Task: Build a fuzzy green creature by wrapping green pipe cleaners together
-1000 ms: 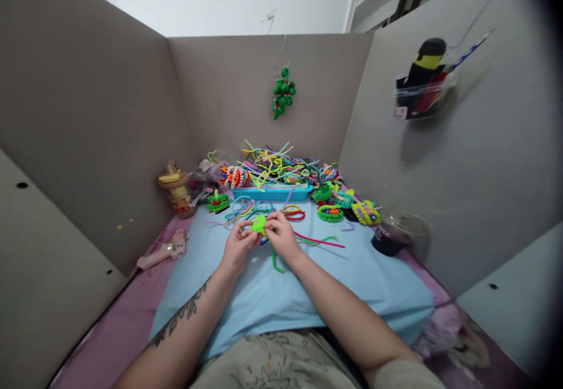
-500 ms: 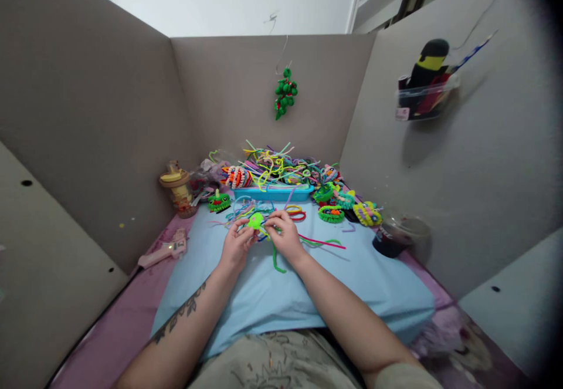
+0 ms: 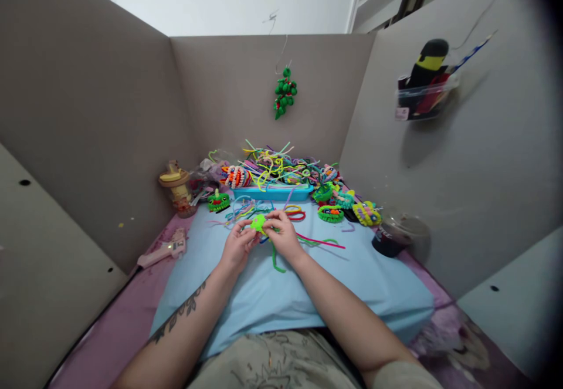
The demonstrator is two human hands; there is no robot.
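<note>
Bright green and small, a fuzzy piece (image 3: 257,223) is near the middle of the frame, a little low, between the person's two hands. The left hand (image 3: 237,242) pinches it with thumb and fingers. The right hand (image 3: 282,237) has its fingers bent in, with the tips at the right edge of the piece; I cannot tell if they pinch it or only touch it. Just below the hands, a long green stick (image 3: 275,260) has a bend at its low end. To the right of the hands, a thin red-pink stick (image 3: 323,242) points out to the right. These lie over a light blue cloth (image 3: 378,289), and the tabletop (image 3: 118,330) looks pink at the lower left of the frame. Above the hands is a blue tray (image 3: 275,194), with a big messy heap of fuzzy sticks (image 3: 275,166) of many colors. Left of the tray's front sits a green toy (image 3: 219,202) with eyes. To the right are a green ring shape (image 3: 331,213) and a yellow bumpy one (image 3: 367,213). Farther right is a dark cup (image 3: 387,242). A pink glue gun (image 3: 165,252) lies on the left side, with a tan cup (image 3: 177,186) above it. Near the top middle, a green bunch (image 3: 285,91) hangs by the gray back wall (image 3: 229,95). At the upper right, a clear tub (image 3: 424,98) full of tools is on the side wall (image 3: 484,160).
</note>
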